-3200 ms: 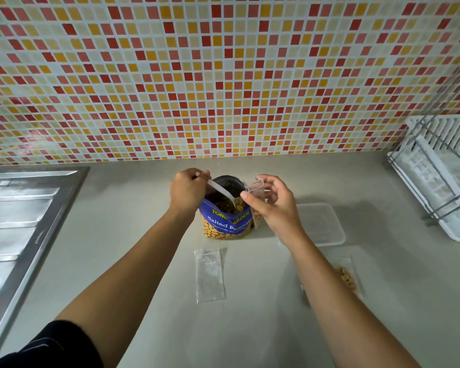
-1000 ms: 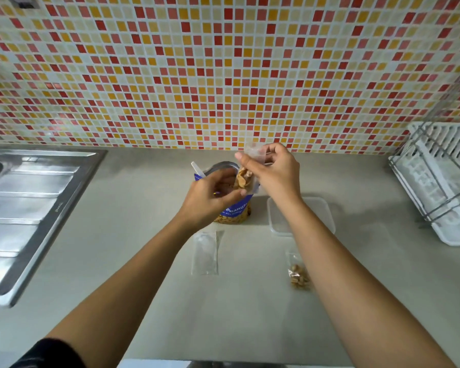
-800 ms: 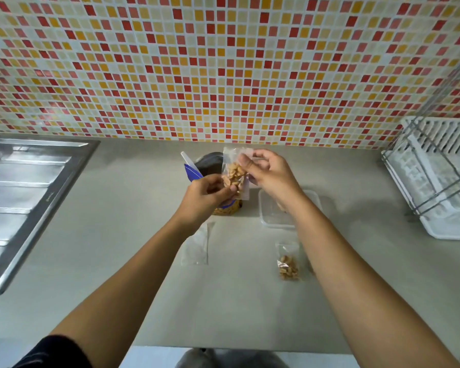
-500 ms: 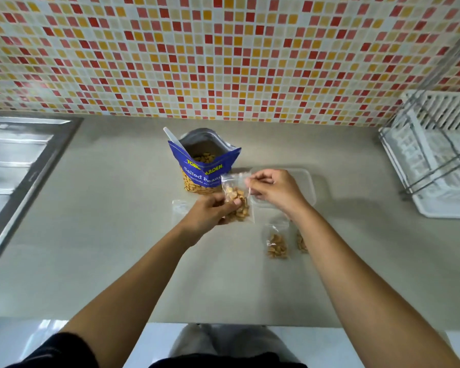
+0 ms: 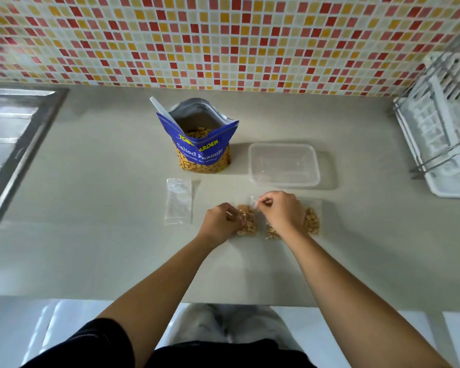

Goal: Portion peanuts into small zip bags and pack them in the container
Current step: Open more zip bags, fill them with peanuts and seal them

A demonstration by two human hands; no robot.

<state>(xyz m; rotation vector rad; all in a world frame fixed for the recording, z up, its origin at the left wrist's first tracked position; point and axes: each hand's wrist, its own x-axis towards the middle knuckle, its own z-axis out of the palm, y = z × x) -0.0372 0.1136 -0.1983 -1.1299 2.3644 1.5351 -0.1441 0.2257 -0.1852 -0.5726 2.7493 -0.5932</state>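
Nearest, a dark sleeve [image 5: 91,341] is seen on the left arm. Farther out, a small zip bag of peanuts [image 5: 247,221] is held down on the grey countertop [image 5: 104,248] by both hands. Its left edge is pinched by the curled fingers of the left hand [image 5: 219,221], and its clear top strip is pinched by the right hand [image 5: 279,211]. Just to the right, a second filled bag [image 5: 272,232] is partly covered by the right wrist, and a third filled bag [image 5: 312,221] is laid beside it. An empty zip bag [image 5: 178,201] is laid to the left. Beyond, a clear plastic container [image 5: 283,166] is set beside an opened Salted Peanuts pouch [image 5: 202,150], in which a white utensil handle [image 5: 160,107] is propped. The counter is flanked by a steel drainboard [image 5: 14,134] and a dish rack [image 5: 441,123] and backed by a mosaic tile wall [image 5: 223,41].
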